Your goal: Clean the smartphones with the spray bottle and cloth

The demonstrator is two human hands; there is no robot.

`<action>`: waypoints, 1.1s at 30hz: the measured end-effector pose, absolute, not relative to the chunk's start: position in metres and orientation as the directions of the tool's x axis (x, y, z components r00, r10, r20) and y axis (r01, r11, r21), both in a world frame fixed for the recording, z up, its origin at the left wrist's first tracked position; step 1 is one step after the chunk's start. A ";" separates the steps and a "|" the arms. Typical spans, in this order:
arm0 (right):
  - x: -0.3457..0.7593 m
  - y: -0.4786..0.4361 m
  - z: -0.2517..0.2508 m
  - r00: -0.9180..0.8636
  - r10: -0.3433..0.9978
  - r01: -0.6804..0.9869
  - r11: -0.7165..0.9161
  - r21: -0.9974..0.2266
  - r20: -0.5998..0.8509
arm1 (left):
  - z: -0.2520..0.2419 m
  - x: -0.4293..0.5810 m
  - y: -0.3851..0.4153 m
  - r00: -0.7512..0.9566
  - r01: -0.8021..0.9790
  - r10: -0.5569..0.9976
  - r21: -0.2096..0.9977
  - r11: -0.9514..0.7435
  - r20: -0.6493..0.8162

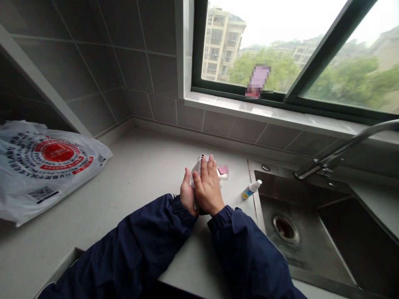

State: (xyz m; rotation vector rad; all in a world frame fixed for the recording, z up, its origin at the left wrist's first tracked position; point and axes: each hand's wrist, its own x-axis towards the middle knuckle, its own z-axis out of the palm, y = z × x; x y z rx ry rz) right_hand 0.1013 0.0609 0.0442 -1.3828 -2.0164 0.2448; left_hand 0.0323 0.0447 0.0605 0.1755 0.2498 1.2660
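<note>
My left hand (187, 193) is closed around the edge of a phone (203, 157), whose upper end with dark camera lenses shows past the fingers. Over the phone's back lies my right hand (208, 187), its fingers straight and close together, pressing a pale grey cloth (195, 169) against it. Most of the phone and cloth are hidden under this hand. Just behind the right hand, a clear phone case (225, 176) with a pink piece (222, 170) in it rests on the counter. A small white spray bottle (252, 189) lies or leans to the right.
The pale countertop (134, 166) runs to a tiled wall. A stainless steel sink (307, 226) with a curved tap (336, 145) is on the right. At the left sits a white plastic bag (25, 182) with red print. A window (274, 54) is above the counter.
</note>
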 end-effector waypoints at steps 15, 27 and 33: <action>0.096 0.009 0.039 -0.240 0.914 0.798 0.377 -0.470 0.327 | 0.056 0.007 0.050 0.486 -0.830 0.856 0.215 0.515 -0.176; 0.106 0.051 0.051 -0.153 0.902 0.763 0.367 -0.532 0.404 | 0.060 0.035 0.043 0.328 -0.922 0.945 0.213 0.324 -0.018; 0.104 0.041 0.061 -0.032 0.809 0.731 0.420 -0.538 0.587 | 0.070 0.027 0.043 0.335 -0.909 0.935 0.219 0.354 -0.118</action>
